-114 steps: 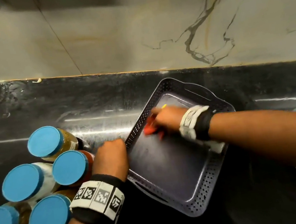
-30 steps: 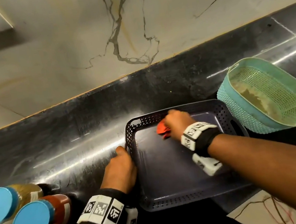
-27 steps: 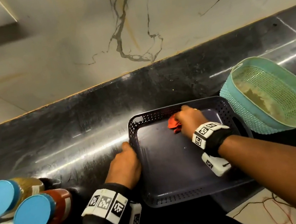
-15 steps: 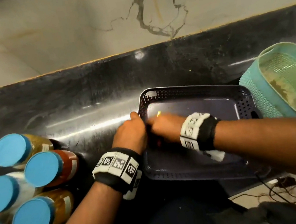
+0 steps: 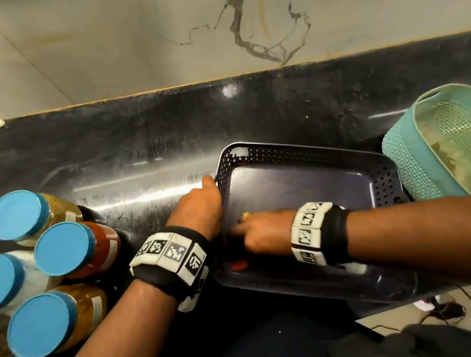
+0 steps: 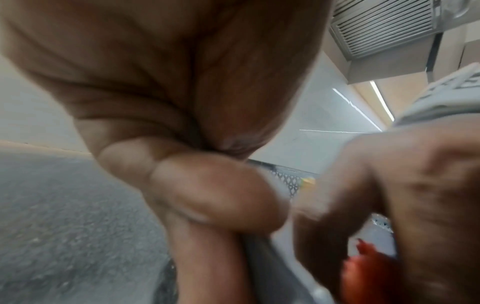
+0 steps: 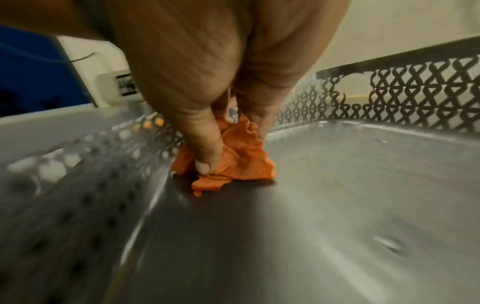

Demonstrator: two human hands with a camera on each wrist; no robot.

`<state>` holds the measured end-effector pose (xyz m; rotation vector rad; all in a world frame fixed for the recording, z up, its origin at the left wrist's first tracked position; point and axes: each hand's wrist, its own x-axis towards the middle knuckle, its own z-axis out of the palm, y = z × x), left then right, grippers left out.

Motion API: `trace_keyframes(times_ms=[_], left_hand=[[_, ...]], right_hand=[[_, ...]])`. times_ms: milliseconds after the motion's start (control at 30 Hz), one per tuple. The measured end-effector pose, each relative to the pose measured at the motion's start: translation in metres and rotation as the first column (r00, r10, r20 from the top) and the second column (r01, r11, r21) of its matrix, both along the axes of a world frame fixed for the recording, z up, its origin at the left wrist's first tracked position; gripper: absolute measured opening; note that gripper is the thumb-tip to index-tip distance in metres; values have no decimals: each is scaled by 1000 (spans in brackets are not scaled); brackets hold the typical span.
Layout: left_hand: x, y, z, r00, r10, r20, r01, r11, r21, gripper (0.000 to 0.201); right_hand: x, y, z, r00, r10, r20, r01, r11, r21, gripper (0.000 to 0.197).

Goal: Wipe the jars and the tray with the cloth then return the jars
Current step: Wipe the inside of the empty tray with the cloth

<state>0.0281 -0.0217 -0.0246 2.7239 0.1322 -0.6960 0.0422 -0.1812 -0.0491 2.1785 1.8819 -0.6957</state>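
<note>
A dark counter point(image 5: 135, 138) runs across the middle of the head view, with a pale veined wall point(image 5: 143, 32) filling the top. Right of centre sits a dark tray point(image 5: 314, 178) with perforated walls, its near edge close to the counter's front.

The left hand point(image 5: 197, 207) grips the tray's left rim; the left wrist view shows its fingers point(image 6: 207, 191) curled over that edge.

The right hand point(image 5: 263, 232) is inside the tray at its left side. It holds a crumpled orange cloth point(image 7: 233, 152), the fingers point(image 7: 205, 148) and thumb bent down and pinching it. The cloth is pressed onto the tray floor right against the left wall. In the head view only a sliver of the cloth shows below the hand.

The jars point(image 5: 52, 259), all with blue lids, stand bunched together at the left edge of the frame, on the counter outside the tray. One of them nearly touches the left wrist.

A teal mesh basket point(image 5: 411, 169) lies tilted at the right edge, just beside the tray's far right corner.
</note>
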Motion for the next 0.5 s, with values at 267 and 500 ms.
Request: trace_keyframes(times_ms=[267,500], left_hand=[[4,3,1,997,58,-41,-59,998,-27,25],[-1,6,-3,995,101,20,-101,995,3,34]], right_hand=[[67,-23,9,820,-570,56,564,820,95,25],[10,-7,-12,987,-71,-144,73,997,12,13]])
